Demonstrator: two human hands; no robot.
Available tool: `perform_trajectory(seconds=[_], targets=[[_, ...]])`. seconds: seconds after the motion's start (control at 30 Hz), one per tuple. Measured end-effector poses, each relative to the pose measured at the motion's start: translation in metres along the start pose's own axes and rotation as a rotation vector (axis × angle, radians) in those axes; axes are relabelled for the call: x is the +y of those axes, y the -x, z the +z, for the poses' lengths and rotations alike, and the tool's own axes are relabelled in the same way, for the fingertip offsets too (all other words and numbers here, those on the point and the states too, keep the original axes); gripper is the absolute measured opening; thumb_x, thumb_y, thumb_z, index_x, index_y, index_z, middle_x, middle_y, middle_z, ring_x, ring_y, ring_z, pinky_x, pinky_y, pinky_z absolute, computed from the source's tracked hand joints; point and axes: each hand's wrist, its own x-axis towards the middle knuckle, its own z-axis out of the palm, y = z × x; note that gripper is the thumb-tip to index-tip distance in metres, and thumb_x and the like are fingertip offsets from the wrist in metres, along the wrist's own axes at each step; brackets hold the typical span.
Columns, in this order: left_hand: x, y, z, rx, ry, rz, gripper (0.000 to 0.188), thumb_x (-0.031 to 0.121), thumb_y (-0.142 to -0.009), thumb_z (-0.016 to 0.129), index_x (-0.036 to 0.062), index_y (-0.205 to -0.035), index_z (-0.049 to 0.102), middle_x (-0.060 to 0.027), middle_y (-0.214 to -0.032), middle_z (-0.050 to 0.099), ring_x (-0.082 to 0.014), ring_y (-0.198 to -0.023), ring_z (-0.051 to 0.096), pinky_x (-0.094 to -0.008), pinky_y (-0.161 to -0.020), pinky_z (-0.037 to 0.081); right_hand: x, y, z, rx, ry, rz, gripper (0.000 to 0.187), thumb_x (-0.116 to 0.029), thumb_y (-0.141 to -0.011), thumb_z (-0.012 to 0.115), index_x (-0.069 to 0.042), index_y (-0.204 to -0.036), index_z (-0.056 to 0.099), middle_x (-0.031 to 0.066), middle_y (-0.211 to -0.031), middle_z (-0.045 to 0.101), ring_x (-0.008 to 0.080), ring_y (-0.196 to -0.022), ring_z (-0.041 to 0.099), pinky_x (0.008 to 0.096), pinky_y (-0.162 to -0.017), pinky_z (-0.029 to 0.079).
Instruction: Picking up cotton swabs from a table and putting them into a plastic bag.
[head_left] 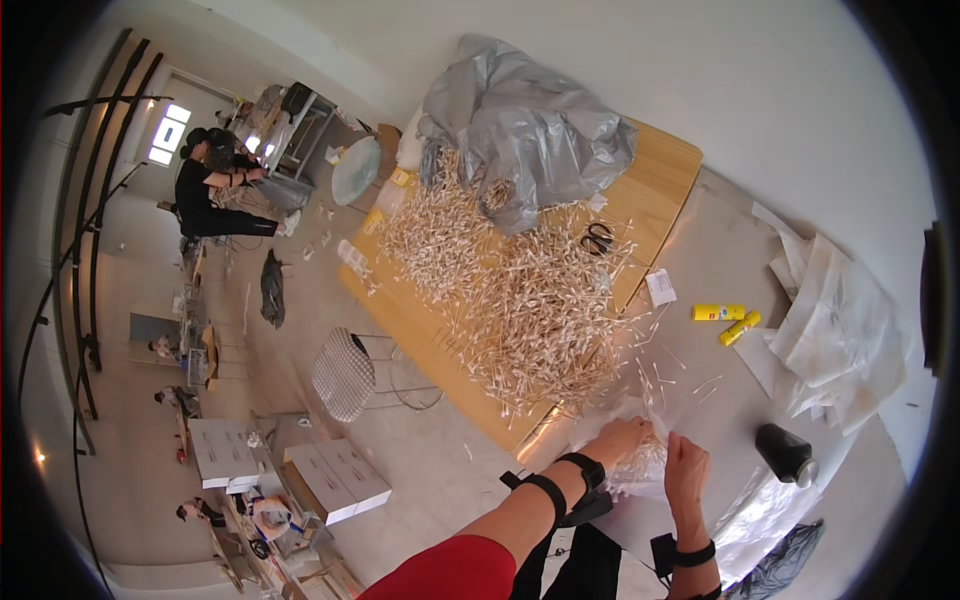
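A clear bag (638,474) is between the hands: the left hand (612,446) lies over it, grip hidden; the right hand (687,470) is clenched at its edge. Loose cotton swabs (540,325) heap just beyond, beside scissors (597,238) and grey plastic (545,140); yellow tubes (718,312) and a black bottle (782,453) are rightward.
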Motion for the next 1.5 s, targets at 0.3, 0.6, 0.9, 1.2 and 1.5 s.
perform_trajectory(seconds=[0.3, 0.6, 0.9, 1.2, 1.5], targets=[[-0.015, 0.005, -0.005, 0.060, 0.234, 0.093, 0.037, 0.035, -0.078, 0.060, 0.0072, -0.101, 0.066, -0.0190, -0.107, 0.062, -0.0356, -0.106, 0.054, -0.0431, -0.096, 0.039, 0.026, 0.015, -0.020, 0.133, -0.145, -0.175, 0.047, 0.005, -0.064, 0.067, -0.006, -0.109, 0.061, 0.0137, -0.087, 0.058, 0.0291, -0.076, 0.059, 0.0378, -0.067, 0.048], [-0.037, 0.060, -0.060, 0.126, 0.726, 0.053, 0.038, 0.014, -0.084, 0.064, 0.0027, -0.120, 0.057, -0.0121, -0.107, 0.063, -0.0210, -0.088, 0.062, -0.0325, -0.074, 0.050, 0.069, 0.021, 0.003, 0.351, -0.088, -0.008, 0.039, 0.000, -0.068, 0.065, -0.003, -0.106, 0.058, 0.0149, -0.101, 0.059, 0.0335, -0.095, 0.058, 0.0415, -0.080, 0.047], [-0.065, 0.074, 0.019, 0.956, 0.477, -0.266, 0.032, 0.012, -0.085, 0.064, -0.0031, -0.112, 0.054, -0.0101, -0.086, 0.060, -0.0221, -0.074, 0.059, -0.0300, -0.065, 0.049, 0.052, 0.022, 0.008, 0.197, -0.536, 0.302, 0.033, -0.007, -0.078, 0.064, 0.000, -0.109, 0.060, 0.0158, -0.089, 0.065, 0.0238, -0.076, 0.065, 0.0345, -0.067, 0.050], [-0.005, 0.125, -0.051, 0.803, 1.246, -0.278, 0.015, 0.017, -0.092, 0.058, 0.0014, -0.090, 0.060, 0.0051, -0.055, 0.043, -0.0024, -0.044, 0.037, -0.0212, -0.039, 0.030, 0.012, 0.017, -0.059, 0.465, -0.452, -0.004, 0.024, -0.004, -0.083, 0.063, -0.001, -0.106, 0.063, 0.0058, -0.082, 0.063, 0.0083, -0.051, 0.047, 0.0225, -0.048, 0.039], [-0.028, 0.155, -0.042, 0.896, 0.955, -0.304, 0.045, 0.028, -0.091, 0.058, -0.0018, -0.122, 0.049, -0.0155, -0.109, 0.056, -0.0217, -0.096, 0.058, -0.0337, -0.085, 0.046, -0.041, 0.015, -0.074, 0.623, 0.210, -0.266, 0.028, -0.006, -0.078, 0.066, -0.003, -0.105, 0.059, 0.0161, -0.119, 0.055, 0.0353, -0.100, 0.055, 0.0414, -0.085, 0.044]])
